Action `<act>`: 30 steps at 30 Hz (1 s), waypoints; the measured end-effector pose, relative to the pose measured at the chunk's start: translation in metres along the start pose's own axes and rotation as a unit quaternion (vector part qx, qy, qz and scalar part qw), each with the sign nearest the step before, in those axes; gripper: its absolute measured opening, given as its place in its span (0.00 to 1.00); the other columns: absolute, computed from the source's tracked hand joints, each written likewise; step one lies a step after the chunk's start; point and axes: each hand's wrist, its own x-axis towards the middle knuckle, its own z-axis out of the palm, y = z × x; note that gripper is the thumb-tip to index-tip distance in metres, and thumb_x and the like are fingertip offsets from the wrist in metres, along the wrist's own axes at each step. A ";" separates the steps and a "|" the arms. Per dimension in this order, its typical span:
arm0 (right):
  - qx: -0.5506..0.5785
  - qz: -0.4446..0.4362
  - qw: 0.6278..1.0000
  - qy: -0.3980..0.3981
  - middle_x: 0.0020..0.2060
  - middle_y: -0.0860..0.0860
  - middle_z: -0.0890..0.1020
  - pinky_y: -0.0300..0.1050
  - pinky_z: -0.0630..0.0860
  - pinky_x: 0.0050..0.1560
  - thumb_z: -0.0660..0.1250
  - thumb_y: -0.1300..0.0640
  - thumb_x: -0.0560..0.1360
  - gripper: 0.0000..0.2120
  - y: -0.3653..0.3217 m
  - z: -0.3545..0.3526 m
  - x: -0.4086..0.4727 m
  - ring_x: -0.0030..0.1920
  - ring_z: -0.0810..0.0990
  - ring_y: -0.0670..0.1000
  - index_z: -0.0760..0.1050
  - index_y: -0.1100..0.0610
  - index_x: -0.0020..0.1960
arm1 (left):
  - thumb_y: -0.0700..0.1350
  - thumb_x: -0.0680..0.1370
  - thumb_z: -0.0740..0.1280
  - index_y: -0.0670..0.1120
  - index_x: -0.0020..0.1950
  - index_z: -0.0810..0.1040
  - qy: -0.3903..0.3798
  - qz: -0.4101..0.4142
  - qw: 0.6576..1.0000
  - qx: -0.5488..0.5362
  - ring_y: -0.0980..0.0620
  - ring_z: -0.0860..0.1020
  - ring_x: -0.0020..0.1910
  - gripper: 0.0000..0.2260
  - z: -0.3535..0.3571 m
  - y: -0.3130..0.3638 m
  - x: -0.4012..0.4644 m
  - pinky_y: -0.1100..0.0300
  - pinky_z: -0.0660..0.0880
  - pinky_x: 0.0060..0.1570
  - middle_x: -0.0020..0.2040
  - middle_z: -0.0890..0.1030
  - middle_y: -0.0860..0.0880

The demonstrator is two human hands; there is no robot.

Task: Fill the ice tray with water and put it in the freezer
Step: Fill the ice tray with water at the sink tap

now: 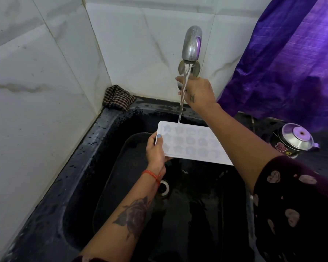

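**A:** Where is the tray, and how are my hands?

**B:** I see one white ice tray (193, 143) held over the black sink (95, 148), its far edge under the water stream (183, 95) from one faucet (192, 44). My left hand (156, 150) pinches its left edge. My right hand (198, 91) reaches the tap handle at the wall; I cannot tell how its fingers lie.

**A:** Room to move?

**B:** Open basin below; one checked cloth (118, 98) in the corner, one steel pot (295, 139) at right.
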 end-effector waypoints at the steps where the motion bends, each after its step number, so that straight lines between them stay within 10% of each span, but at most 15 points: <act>1: -0.001 0.000 1.000 -0.002 0.48 0.63 0.81 0.61 0.76 0.47 0.64 0.63 0.75 0.16 0.000 0.000 0.000 0.46 0.80 0.65 0.75 0.62 0.62 | 0.47 0.82 0.58 0.51 0.57 0.73 0.000 -0.001 1.000 0.000 0.52 0.79 0.43 0.06 0.001 -0.001 0.000 0.55 0.79 0.35 0.47 0.79 0.52; 24: 0.042 0.083 0.996 -0.006 0.63 0.55 0.77 0.54 0.79 0.53 0.64 0.58 0.78 0.18 -0.003 0.009 0.001 0.50 0.82 0.59 0.71 0.56 0.67 | 0.47 0.82 0.58 0.48 0.62 0.73 0.006 0.009 1.000 0.000 0.53 0.79 0.43 0.11 -0.009 0.003 -0.008 0.61 0.78 0.26 0.48 0.79 0.51; 30: 0.041 0.087 0.995 -0.029 0.75 0.53 0.63 0.51 0.74 0.61 0.64 0.62 0.77 0.28 -0.003 0.002 -0.019 0.60 0.77 0.61 0.62 0.52 0.75 | 0.47 0.82 0.58 0.49 0.61 0.73 0.009 0.012 1.000 -0.003 0.53 0.79 0.43 0.10 -0.023 0.003 -0.013 0.58 0.79 0.29 0.48 0.80 0.51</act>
